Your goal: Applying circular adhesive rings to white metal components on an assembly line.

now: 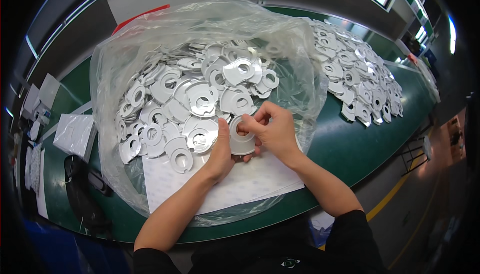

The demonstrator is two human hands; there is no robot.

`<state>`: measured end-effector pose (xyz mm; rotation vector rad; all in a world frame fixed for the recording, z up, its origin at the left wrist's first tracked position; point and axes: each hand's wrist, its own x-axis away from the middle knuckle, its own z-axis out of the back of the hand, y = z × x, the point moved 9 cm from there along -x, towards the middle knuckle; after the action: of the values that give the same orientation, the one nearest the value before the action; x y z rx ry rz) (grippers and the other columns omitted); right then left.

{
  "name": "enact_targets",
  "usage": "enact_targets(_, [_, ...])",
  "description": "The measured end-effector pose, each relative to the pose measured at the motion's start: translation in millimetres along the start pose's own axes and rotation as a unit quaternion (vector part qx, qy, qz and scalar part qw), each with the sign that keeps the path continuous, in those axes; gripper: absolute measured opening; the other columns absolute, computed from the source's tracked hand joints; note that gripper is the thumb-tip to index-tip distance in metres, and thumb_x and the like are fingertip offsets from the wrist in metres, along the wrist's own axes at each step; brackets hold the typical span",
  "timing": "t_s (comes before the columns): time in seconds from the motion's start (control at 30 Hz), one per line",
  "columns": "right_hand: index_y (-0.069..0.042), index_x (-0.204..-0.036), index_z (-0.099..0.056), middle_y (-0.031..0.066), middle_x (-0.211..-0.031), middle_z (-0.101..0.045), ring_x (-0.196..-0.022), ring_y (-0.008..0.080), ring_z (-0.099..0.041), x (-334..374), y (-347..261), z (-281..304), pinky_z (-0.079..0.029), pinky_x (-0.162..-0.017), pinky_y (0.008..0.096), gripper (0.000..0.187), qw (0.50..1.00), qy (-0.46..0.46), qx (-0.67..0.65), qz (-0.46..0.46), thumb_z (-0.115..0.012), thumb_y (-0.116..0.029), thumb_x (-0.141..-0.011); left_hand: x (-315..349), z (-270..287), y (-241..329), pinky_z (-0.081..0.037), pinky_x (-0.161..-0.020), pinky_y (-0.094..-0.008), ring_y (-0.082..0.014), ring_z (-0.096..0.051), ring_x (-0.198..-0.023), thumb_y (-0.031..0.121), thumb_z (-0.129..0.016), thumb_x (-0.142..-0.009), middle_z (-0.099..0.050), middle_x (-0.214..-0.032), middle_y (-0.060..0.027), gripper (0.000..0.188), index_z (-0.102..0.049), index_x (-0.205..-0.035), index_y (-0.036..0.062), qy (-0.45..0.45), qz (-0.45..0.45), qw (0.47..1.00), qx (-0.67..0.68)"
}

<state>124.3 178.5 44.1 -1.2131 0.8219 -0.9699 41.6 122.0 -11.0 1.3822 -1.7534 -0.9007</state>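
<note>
A flat whitish plate with a large round hole [243, 145] is held up between my two hands, above the white paper sheet [220, 189]. My left hand [220, 154] grips its left edge, thumb upright in front and fingers behind and underneath. At the plate's upper right, my right hand [275, 131] is closed, thumb and forefinger pinched near the hole; whether a thin film is between them I cannot make out. Directly beyond my hands lies a heap of similar plates [202, 99], overlapping at many angles inside an opened clear plastic bag [195, 26].
A second heap of such plates [357, 74] covers the right back of the green table [340, 159]. On the left are a white wrapped packet [74, 134], a black pouch [82, 194] and a dark, mouse-like object [99, 181]. The table's curved front edge runs before me.
</note>
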Motion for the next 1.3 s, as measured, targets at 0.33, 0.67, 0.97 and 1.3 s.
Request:
enact_targets(0.33, [-0.004,-0.071,-0.053,0.0077,-0.067,-0.055,-0.065,0.021,-0.056,5.1,-29.3,0.8,-0.044,-0.058,0.033,0.042,0.92,0.031,0.348,0.18,-0.08,-0.035,-0.061,-1.2,5.5,-2.6,-0.04,-0.053,-0.0245,-0.0169,-0.057,-0.067,0.074,-0.006,-0.084,-0.06,-0.083,-0.009,0.079,-0.048,-0.1,0.0092,0.029,0.034,0.998,0.049])
enact_targets(0.67, [-0.001,-0.082,-0.058,0.0119,-0.073,-0.06,-0.069,0.025,-0.058,4.9,-19.0,3.0,-0.045,-0.063,0.0348,0.012,0.934,-0.032,0.308,0.175,-0.062,-0.013,-0.082,-0.2,5.5,-3.1,-0.039,-0.048,-0.0249,-0.0199,-0.06,-0.066,0.074,-0.008,-0.085,-0.06,-0.079,-0.0125,0.077,-0.047,-0.095,0.0081,0.013,0.073,0.995,0.061])
enact_targets(0.97, [-0.002,-0.079,-0.053,0.0109,-0.068,-0.058,-0.056,0.0215,-0.057,4.9,-15.0,-3.9,-0.044,-0.052,0.0339,0.022,0.974,-0.048,0.172,0.138,-0.056,-0.021,-0.089,1.1,-0.3,-1.0,-0.047,-0.058,-0.0303,-0.0229,-0.062,-0.076,0.069,-0.013,-0.089,-0.061,-0.089,-0.0155,0.075,-0.052,-0.103,0.0066,-0.064,0.074,0.99,0.104])
enact_targets(1.3, [-0.003,-0.109,-0.05,0.0081,-0.107,-0.058,-0.087,0.0127,-0.053,-31.0,-0.3,152.4,-0.048,-0.069,0.0258,0.026,0.909,0.22,-0.332,0.126,-0.052,-0.024,-0.094,24.7,-15.3,88.6,-0.043,-0.09,-0.0333,-0.0208,-0.052,-0.111,0.033,-0.05,-0.093,-0.05,-0.126,-0.0134,0.054,-0.036,-0.136,0.0039,0.008,-0.039,0.997,-0.067])
